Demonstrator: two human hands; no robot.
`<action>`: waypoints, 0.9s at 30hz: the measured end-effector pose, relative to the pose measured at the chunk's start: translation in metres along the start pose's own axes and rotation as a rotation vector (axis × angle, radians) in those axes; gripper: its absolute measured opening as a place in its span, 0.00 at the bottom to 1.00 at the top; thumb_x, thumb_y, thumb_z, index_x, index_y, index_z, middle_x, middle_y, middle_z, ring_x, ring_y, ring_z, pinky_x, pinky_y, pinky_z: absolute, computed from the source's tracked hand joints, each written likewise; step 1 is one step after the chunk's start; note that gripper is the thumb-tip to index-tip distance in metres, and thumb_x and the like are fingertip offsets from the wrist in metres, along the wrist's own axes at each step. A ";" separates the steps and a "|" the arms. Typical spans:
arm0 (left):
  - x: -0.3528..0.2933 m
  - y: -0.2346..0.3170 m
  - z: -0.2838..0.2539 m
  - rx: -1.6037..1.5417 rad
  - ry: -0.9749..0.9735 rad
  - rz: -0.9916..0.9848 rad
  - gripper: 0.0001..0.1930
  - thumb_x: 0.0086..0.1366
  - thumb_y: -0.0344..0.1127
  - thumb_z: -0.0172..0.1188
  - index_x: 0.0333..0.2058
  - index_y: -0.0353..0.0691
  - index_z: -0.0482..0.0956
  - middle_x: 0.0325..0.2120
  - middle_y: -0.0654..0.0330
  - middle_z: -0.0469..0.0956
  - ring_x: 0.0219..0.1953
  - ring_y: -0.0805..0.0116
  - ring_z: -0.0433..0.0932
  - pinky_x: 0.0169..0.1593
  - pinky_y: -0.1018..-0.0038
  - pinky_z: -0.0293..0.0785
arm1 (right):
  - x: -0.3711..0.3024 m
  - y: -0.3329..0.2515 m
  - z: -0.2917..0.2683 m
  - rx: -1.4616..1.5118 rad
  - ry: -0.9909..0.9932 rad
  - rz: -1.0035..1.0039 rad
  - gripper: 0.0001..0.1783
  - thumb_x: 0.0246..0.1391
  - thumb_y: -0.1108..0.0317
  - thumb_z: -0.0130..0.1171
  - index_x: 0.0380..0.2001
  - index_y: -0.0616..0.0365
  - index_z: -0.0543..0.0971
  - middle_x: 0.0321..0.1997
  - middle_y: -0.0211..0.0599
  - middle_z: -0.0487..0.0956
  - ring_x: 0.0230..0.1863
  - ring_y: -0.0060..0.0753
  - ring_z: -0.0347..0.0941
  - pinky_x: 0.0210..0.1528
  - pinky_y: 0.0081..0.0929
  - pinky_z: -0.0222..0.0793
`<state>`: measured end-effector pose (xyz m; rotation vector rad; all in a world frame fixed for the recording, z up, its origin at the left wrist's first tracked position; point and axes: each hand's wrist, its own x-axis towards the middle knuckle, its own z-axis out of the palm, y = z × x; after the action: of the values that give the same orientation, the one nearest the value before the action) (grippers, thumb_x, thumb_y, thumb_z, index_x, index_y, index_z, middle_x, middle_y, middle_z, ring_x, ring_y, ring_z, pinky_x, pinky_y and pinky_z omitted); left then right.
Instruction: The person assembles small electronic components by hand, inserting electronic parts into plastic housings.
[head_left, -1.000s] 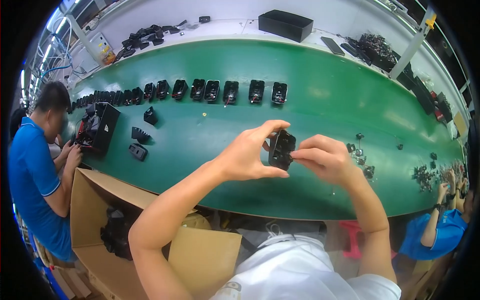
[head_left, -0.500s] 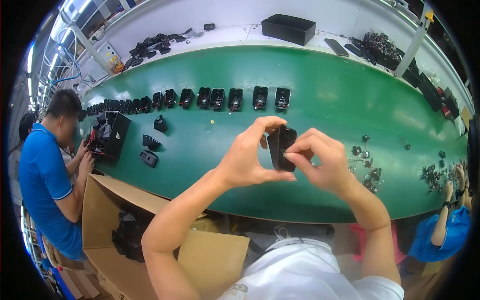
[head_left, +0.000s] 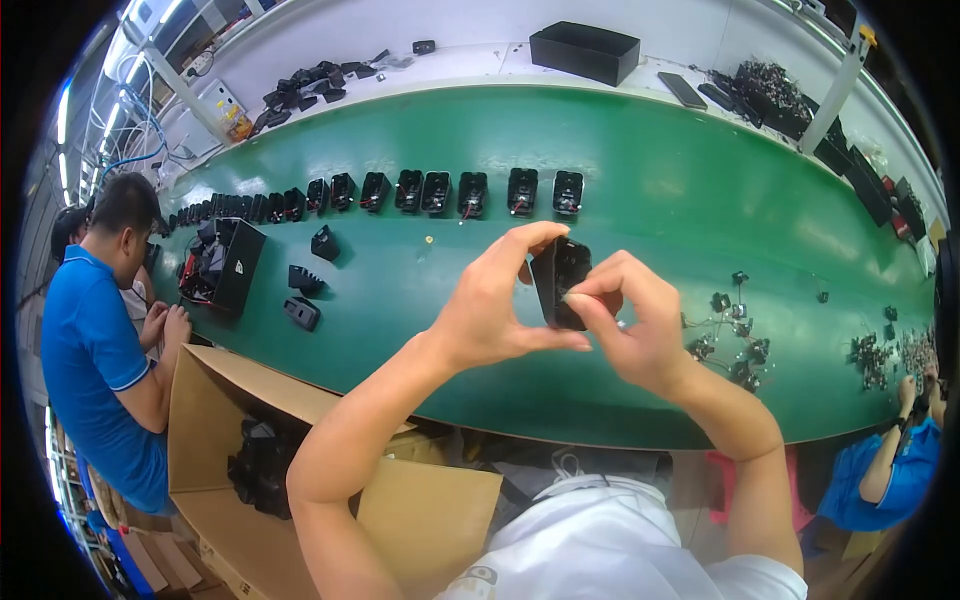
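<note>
**Two-handed grip on a small black housing above the green tabletop**

Both hands close on one black housing (head_left: 560, 283), held upright in the air above the middle of the tabletop (head_left: 640, 180), nearer its front edge. Your left hand (head_left: 495, 310) pinches it top and bottom between thumb and fingers; your right hand (head_left: 635, 325) presses fingertips on its face. Keep the left pinch steady, press squarely, and hold it clear of the loose wired parts (head_left: 735, 335) toward the right end.

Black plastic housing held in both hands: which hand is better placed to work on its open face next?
Probably the right hand: its fingertips already rest on the black plastic housing, while the left hand pinches it top and bottom, steadying it above the green conveyor belt.
</note>
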<state>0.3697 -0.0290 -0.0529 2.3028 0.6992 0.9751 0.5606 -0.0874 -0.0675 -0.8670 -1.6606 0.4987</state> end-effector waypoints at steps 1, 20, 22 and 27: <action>0.000 0.001 0.000 -0.002 -0.003 0.000 0.48 0.39 0.49 0.82 0.58 0.39 0.67 0.48 0.55 0.76 0.45 0.61 0.78 0.42 0.69 0.77 | -0.002 0.002 0.004 0.024 0.016 0.031 0.04 0.53 0.78 0.64 0.30 0.64 0.78 0.29 0.37 0.76 0.24 0.21 0.70 0.26 0.18 0.66; 0.003 0.017 0.009 0.499 0.086 0.207 0.39 0.45 0.50 0.77 0.53 0.35 0.77 0.45 0.55 0.75 0.34 0.60 0.80 0.36 0.69 0.80 | -0.013 0.022 -0.007 0.868 -0.162 0.529 0.09 0.53 0.73 0.66 0.36 0.68 0.83 0.65 0.50 0.68 0.61 0.40 0.70 0.60 0.39 0.70; 0.003 0.024 0.010 0.498 0.048 0.195 0.40 0.44 0.58 0.75 0.51 0.36 0.79 0.42 0.58 0.76 0.29 0.63 0.80 0.32 0.71 0.79 | -0.012 0.032 -0.016 1.097 -0.323 0.705 0.07 0.53 0.70 0.67 0.32 0.64 0.84 0.58 0.49 0.75 0.53 0.35 0.74 0.54 0.32 0.72; 0.002 0.025 0.005 0.574 0.017 0.248 0.40 0.43 0.65 0.72 0.46 0.36 0.80 0.35 0.62 0.76 0.24 0.66 0.79 0.27 0.72 0.77 | -0.022 0.039 -0.013 1.147 -0.407 0.782 0.09 0.56 0.66 0.63 0.32 0.62 0.80 0.43 0.40 0.79 0.42 0.26 0.75 0.46 0.28 0.72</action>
<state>0.3808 -0.0473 -0.0393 2.9404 0.7917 0.9960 0.5859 -0.0811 -0.1058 -0.4851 -0.9861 2.0159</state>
